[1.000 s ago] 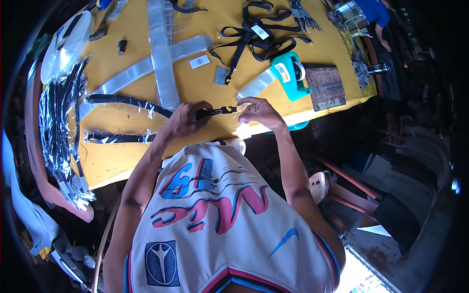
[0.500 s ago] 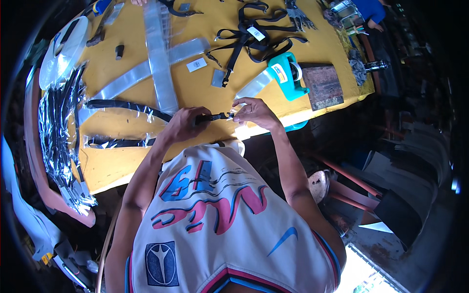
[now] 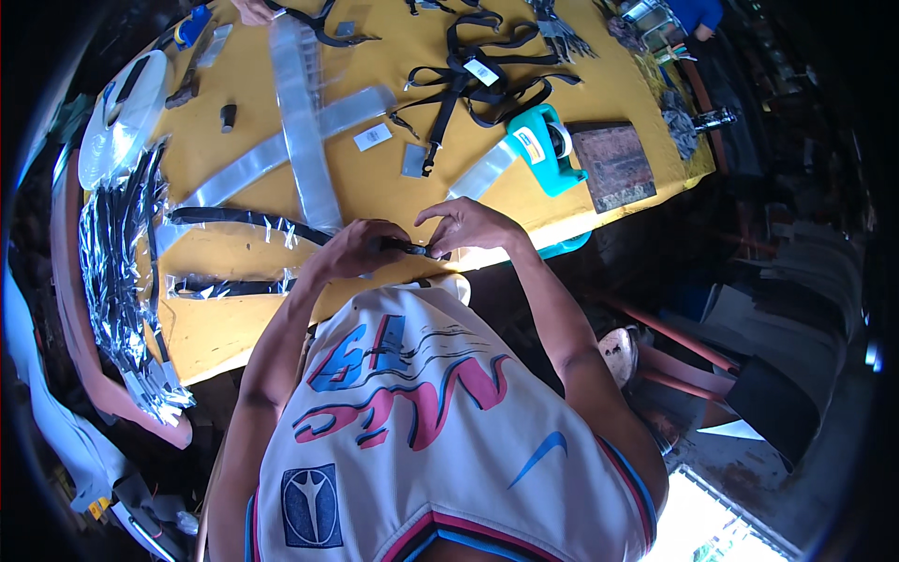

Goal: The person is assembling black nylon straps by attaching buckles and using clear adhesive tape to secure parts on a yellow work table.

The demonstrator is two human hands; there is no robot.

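Note:
My left hand [image 3: 363,249] is closed round a black strap [image 3: 401,245] near the front edge of the yellow table. The fingertips of my right hand [image 3: 476,228] pinch the strap's end, where a small dark clip seems to sit; its details are too small to make out. To the left of my left hand, a black strap in a clear plastic sleeve [image 3: 248,222] runs across the table, and its other stretch [image 3: 234,287] lies closer to me. Beyond my hands are a small grey card [image 3: 413,160] and a white label [image 3: 373,137].
A teal tape dispenser [image 3: 545,155] stands beside a dark board [image 3: 613,167]. Black harness straps [image 3: 468,84] and crossed clear plastic sleeves [image 3: 302,140] lie further back. Bagged straps [image 3: 126,253] hang over the left edge. Another person's hand [image 3: 255,9] is at the far side.
My hands have come closer together and slightly nearer to me, hiding more of the strap's end. Across the table, more of the other person's hand shows beside a black strap.

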